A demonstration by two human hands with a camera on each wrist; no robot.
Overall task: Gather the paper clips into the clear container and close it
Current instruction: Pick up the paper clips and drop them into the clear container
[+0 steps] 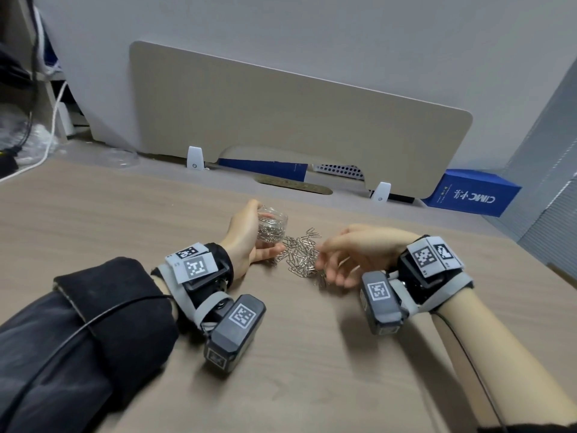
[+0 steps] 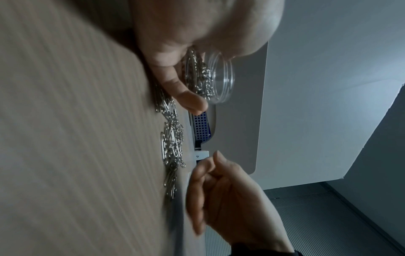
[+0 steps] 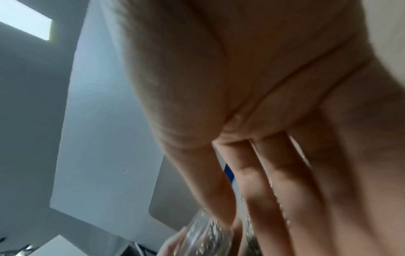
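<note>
The left hand (image 1: 246,235) grips the clear container (image 1: 272,225), partly filled, tilted just beside the paper clips (image 1: 301,254) heaped on the desk (image 1: 125,220). The right hand (image 1: 352,254), apparently loose-fingered though blurred, touches the heap; tangled clips could scatter past the container's mouth.

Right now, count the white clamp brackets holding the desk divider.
2. One white bracket sits at the divider's lower left edge, the other bracket at its lower right, near the blue box. Any further ones are hidden.
</note>
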